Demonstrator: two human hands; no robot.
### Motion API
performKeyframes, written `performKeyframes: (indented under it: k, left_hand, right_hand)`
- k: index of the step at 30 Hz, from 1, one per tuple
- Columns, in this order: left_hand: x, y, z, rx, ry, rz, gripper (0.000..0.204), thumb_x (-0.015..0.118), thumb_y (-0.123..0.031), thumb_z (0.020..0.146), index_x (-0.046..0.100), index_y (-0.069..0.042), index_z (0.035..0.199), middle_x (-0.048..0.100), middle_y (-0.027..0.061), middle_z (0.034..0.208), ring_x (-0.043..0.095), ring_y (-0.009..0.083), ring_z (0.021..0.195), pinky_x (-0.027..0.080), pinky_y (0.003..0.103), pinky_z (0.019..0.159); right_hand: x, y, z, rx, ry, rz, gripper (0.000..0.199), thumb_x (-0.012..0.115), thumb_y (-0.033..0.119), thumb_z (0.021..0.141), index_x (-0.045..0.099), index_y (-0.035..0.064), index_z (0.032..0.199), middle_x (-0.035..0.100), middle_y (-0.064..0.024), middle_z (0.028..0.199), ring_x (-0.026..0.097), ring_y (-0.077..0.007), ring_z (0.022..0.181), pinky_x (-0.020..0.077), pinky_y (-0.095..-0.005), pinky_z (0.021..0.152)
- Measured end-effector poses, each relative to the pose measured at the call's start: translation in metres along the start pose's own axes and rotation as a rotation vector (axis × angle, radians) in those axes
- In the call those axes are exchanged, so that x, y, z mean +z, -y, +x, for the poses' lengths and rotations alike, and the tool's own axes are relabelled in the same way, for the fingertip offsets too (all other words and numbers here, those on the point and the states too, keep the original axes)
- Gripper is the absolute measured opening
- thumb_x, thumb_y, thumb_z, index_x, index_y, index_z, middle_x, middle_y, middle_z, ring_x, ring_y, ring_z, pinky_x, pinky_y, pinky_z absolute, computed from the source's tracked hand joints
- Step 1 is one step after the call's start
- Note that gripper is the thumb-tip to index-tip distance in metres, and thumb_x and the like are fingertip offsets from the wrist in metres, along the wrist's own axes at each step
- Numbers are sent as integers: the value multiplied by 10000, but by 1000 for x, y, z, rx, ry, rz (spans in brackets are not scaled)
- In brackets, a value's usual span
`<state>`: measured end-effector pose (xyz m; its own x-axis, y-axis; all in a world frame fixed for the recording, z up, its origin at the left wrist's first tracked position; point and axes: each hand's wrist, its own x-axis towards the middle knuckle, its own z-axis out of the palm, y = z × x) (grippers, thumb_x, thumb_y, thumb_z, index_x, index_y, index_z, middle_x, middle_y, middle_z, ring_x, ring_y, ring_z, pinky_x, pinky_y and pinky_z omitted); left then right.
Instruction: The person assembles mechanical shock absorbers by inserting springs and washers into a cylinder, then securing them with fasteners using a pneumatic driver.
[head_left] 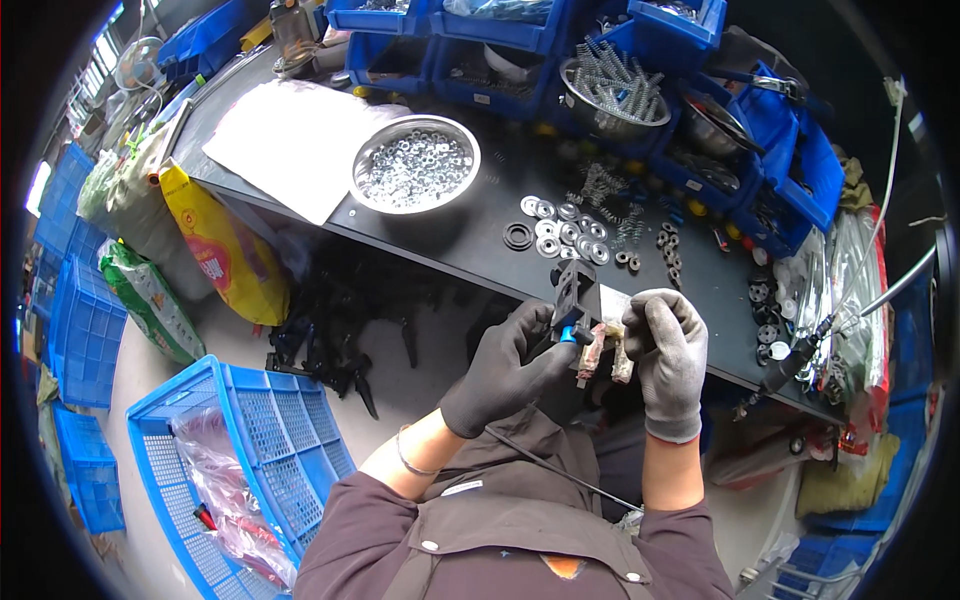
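My left hand (515,365), in a dark grey glove, is closed at the left side of a black metal vise-like fixture (574,288) on the bench's front edge. Its thumb and fingers meet around a small blue part (568,334) against the fixture. My right hand (668,360), in a pale grey glove, is raised just right of the fixture with fingertips pinched together; whatever lies between them is too small to tell. Two handles wrapped in worn tape (592,358) stick out toward me between the hands. Behind the fixture lie several round metal washers (570,232).
A steel bowl of nuts (415,125) and a white sheet (290,140) occupy the bench's left. Farther back are blue bins (490,75) and a bowl of springs (612,95). Black rollers (765,310) line the right end. A blue crate (265,440) stands at lower left.
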<state>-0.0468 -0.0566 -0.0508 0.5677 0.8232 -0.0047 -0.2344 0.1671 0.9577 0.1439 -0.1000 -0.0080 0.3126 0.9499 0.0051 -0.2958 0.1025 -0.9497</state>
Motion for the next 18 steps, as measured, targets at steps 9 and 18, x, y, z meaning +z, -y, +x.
performKeyframes:
  k: [9,18]
  left_hand:
    - [11,-2,-3,271,-127,424,364,707,-160,817,602,-1,1127,699,86,888,648,80,814,516,257,724]
    - [20,-14,-16,198,-42,662,626,719,-200,808,416,10,1314,675,187,996,704,316,892,541,345,771]
  right_hand:
    - [12,-5,-19,-211,180,-457,584,713,-14,661,585,-6,1230,482,-121,1271,555,-125,995,470,-267,873]
    - [2,1,-22,-147,219,-435,375,708,-25,717,642,1,1085,567,-107,1121,569,-125,997,482,-249,814]
